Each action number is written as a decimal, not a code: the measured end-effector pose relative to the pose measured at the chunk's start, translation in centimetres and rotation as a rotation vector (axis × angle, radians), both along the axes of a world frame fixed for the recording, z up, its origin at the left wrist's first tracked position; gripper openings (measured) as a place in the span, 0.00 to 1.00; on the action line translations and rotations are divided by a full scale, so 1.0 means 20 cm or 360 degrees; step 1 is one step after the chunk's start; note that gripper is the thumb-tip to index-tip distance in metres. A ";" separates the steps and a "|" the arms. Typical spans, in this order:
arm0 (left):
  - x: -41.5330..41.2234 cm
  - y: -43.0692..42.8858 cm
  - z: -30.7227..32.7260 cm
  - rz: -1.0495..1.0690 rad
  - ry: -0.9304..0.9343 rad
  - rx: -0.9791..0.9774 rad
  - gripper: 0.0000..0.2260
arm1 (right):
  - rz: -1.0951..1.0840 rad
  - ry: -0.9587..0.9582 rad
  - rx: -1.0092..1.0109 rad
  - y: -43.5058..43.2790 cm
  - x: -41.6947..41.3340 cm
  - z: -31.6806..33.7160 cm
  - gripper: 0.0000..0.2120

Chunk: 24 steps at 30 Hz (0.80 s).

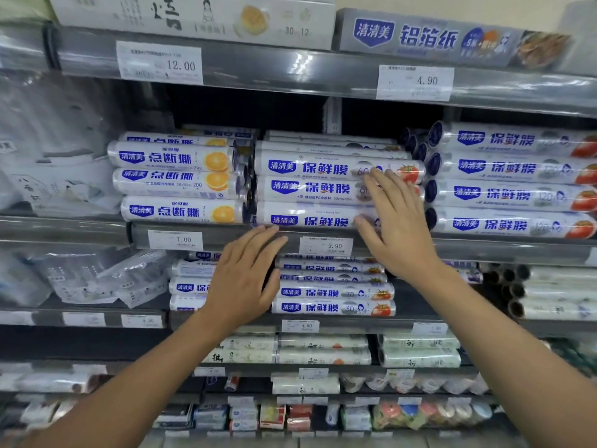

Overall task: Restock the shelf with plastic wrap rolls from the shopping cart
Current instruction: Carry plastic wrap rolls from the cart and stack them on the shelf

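Note:
White plastic wrap rolls with blue labels and a tomato picture lie stacked on the middle shelf. My right hand lies flat with straight fingers against the right part of this stack. My left hand reaches up with straight fingers, its fingertips at the shelf's front edge just below the lowest roll. Neither hand holds anything. The shopping cart is out of sight.
Shorter rolls with an orange picture fill the space to the left, longer tomato-label rolls the right. Foil boxes stand on the top shelf. Lower shelves hold more rolls and bagged goods.

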<state>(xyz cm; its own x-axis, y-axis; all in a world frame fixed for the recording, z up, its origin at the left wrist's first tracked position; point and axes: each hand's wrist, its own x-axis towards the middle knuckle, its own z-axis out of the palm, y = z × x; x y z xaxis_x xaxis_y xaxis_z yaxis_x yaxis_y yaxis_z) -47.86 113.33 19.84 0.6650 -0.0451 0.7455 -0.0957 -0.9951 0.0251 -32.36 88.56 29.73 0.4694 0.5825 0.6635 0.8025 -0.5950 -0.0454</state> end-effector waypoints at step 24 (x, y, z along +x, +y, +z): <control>0.20 -0.19 -0.53 0.0333 0.0853 -0.1783 0.17 | -0.0460 0.1703 0.0561 -0.31 0.27 -1.00 0.24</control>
